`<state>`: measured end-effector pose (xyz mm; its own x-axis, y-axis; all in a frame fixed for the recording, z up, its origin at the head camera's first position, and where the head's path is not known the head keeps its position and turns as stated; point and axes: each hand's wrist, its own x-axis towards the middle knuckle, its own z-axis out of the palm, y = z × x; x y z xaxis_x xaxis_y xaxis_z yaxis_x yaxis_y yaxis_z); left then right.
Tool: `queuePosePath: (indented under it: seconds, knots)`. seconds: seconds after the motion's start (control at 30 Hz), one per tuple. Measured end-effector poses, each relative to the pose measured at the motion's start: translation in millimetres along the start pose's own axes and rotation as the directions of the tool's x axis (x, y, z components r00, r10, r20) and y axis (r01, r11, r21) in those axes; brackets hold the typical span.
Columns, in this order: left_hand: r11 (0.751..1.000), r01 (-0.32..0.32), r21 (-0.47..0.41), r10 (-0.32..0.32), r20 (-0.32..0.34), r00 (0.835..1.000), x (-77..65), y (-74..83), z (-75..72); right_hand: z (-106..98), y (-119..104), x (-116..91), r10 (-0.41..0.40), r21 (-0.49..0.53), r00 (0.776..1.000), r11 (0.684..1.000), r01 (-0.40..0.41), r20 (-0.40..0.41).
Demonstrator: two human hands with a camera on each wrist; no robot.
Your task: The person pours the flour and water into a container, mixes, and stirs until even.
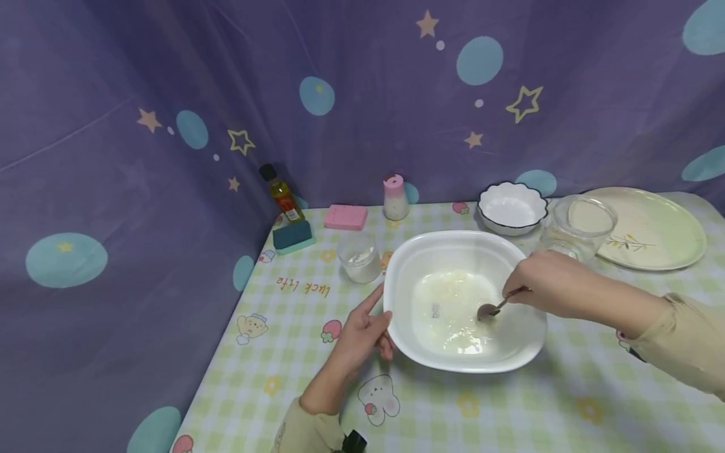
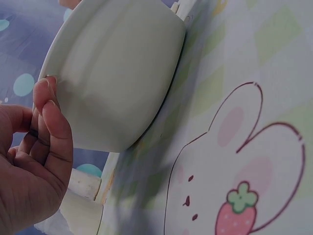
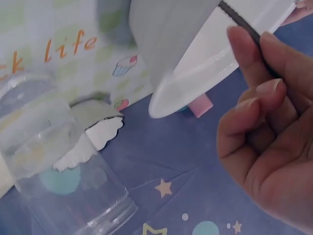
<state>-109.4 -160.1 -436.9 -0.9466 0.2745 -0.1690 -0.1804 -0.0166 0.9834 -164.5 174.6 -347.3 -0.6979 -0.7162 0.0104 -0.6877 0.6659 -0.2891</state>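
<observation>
Beige left sleeve [image 1: 308, 428], nearest the head camera, leads to the left hand [image 1: 362, 327], which grips the rim of a white basin [image 1: 464, 251]. The basin stands on the checked tabletop [image 1: 442, 415], well apart from its left edge, and contains a shallow liquid [image 1: 453, 296]. The right hand [image 1: 546, 283] pinches a spoon [image 1: 487, 312], whose bowl reaches down into the basin. Along the far edge of the tabletop, from the far-left corner rightward: an oil bottle [image 1: 286, 198], a green sponge [image 1: 293, 238], a pink sponge [image 1: 346, 217], a pink-topped shaker [image 1: 395, 198], a scalloped bowl [image 1: 512, 211], a glass jar [image 1: 578, 238] and an oval plate [image 1: 668, 236]. A clear cup [image 1: 361, 259] of white contents stands just beside the basin, toward the far-left corner.

Left wrist view: bent fingers of the left hand lie at the basin's rim; a rabbit print [image 2: 210, 191] marks the tabletop nearby.

Right wrist view: thumb and forefinger hold the spoon's dark handle, the other fingers curled; the glass jar appears opposite, partly overlapping the scalloped bowl.
</observation>
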Motion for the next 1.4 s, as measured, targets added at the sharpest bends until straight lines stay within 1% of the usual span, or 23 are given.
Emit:
queuePosePath:
  seconds: [0.13,0.27,0.37,0.47,0.6,0.7,0.83,0.97,1.07,1.17,1.23,1.4]
  knots:
    - [1.000,-0.009,-0.001,0.009,0.006,1.000,0.5,0.1,-0.5,3.6,-5.3,-1.7,-0.071,0.070,0.997,0.995,0.070,0.018]
    - [1.000,-0.004,0.000,0.004,0.000,1.000,0.7,-0.7,-0.9,13.1,-11.6,3.9,-0.144,0.116,0.989,0.983,0.145,-0.021]
    - [1.000,0.004,0.001,-0.004,-0.005,1.000,0.6,-1.9,-1.2,21.8,-16.2,11.3,-0.156,0.138,0.986,0.977,0.164,-0.063]
    - [1.000,0.008,0.001,-0.008,-0.008,1.000,-0.2,-3.0,-1.2,29.0,-19.5,19.2,-0.130,0.141,0.986,0.979,0.144,-0.104]
    - [1.000,0.008,0.002,-0.008,-0.011,1.000,-1.3,-3.1,-0.4,35.3,-18.8,29.2,-0.070,0.091,0.983,0.992,0.086,-0.170]
    - [1.000,0.006,-0.002,-0.006,-0.010,1.000,-1.7,-2.9,0.2,36.6,-14.7,35.1,-0.027,0.051,0.976,0.998,0.039,-0.214]
    - [1.000,0.000,-0.002,0.000,-0.008,1.000,-1.8,-2.6,0.5,34.3,-6.9,39.4,0.015,0.024,0.971,1.000,-0.010,-0.238]
    - [1.000,-0.002,-0.004,0.002,-0.006,1.000,-1.7,-2.3,0.5,29.2,0.6,37.5,0.060,-0.012,0.972,0.998,-0.064,-0.228]
    - [1.000,0.003,-0.005,-0.003,-0.004,1.000,-1.5,-2.0,0.5,23.2,3.6,31.3,0.089,-0.025,0.975,0.995,-0.097,-0.203]
    - [1.000,0.009,-0.004,-0.010,-0.005,1.000,-1.1,-1.9,0.2,15.6,4.2,23.1,0.086,-0.017,0.983,0.996,-0.090,-0.161]
    - [1.000,0.009,-0.003,-0.009,-0.005,1.000,-0.7,-1.6,0.0,10.5,3.8,17.0,0.070,-0.015,0.989,0.997,-0.072,-0.133]
    - [1.000,-0.001,-0.011,0.001,0.001,1.000,0.3,-0.8,-0.3,-0.3,2.9,3.1,0.021,0.000,0.999,1.000,-0.021,-0.032]
